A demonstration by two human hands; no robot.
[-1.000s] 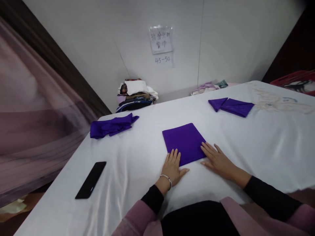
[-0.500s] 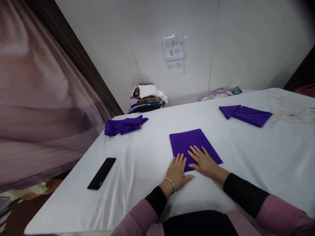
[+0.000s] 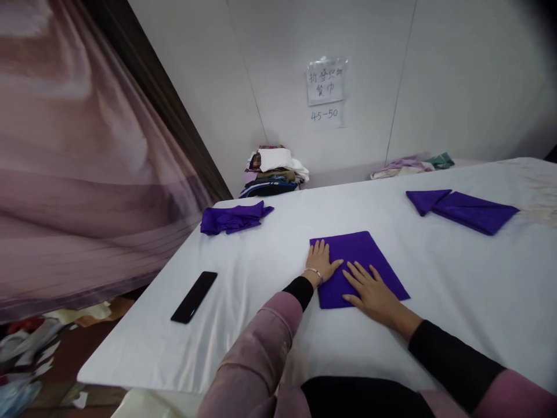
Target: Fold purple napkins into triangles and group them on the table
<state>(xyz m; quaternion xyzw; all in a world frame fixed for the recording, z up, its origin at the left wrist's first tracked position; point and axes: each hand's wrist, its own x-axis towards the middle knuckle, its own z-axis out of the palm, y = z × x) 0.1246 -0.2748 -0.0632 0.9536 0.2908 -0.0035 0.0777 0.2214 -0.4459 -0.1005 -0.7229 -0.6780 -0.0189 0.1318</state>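
Note:
A purple cloth napkin (image 3: 369,249), folded into a flat square, lies on the white-covered table in front of me. My left hand (image 3: 322,261) rests on its far left part, fingers stretched out and thumb pointing right; a silver bracelet circles the wrist. On the middle of the napkin my right hand (image 3: 372,293) lies flat with fingers spread. Neither hand grips anything. The napkin's surface under both palms is hidden.
A crumpled purple cloth (image 3: 235,218) lies at the table's far left, and folded purple cloth (image 3: 474,210) at the right. A black phone-like slab (image 3: 194,297) is on the left. Behind the white tablecloth (image 3: 261,261) stands a clothes pile (image 3: 274,171).
My left hand has slid from the napkin's near left edge up to its far left part. My right hand stays flat on the napkin. The whole view has shifted slightly.

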